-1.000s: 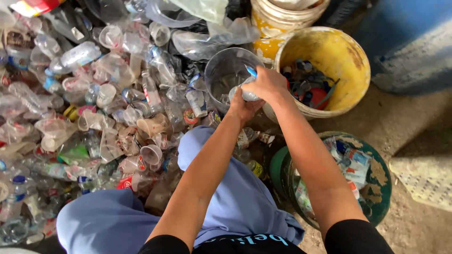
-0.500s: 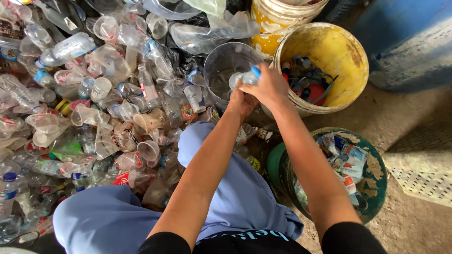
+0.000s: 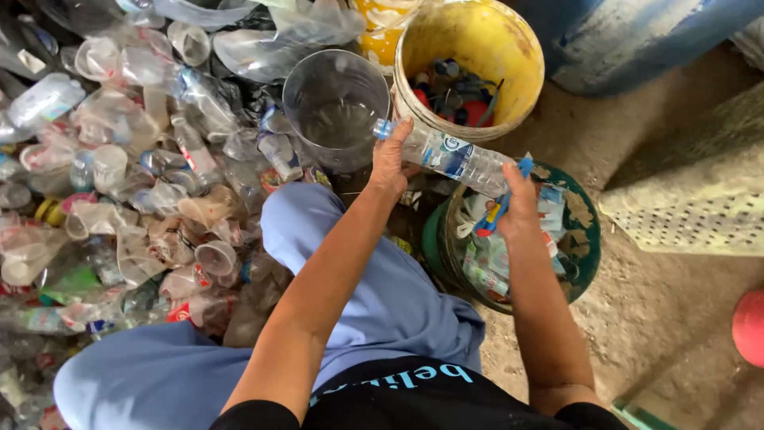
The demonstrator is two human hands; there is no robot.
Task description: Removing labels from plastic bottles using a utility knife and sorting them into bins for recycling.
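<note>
The clear bottle (image 3: 454, 157) lies sideways between both hands, its neck end pinched by the left hand (image 3: 390, 159) and its bottom end gripped by the right hand (image 3: 517, 207).

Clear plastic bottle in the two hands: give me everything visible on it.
The clear plastic bottle is ribbed and see-through, with a blue and white label round its middle. It lies nearly level, neck end toward the clear tub, no cap visible. The left hand grips the neck end, the right hand the base end, together with a blue tool. It hangs above the green bucket.
</note>
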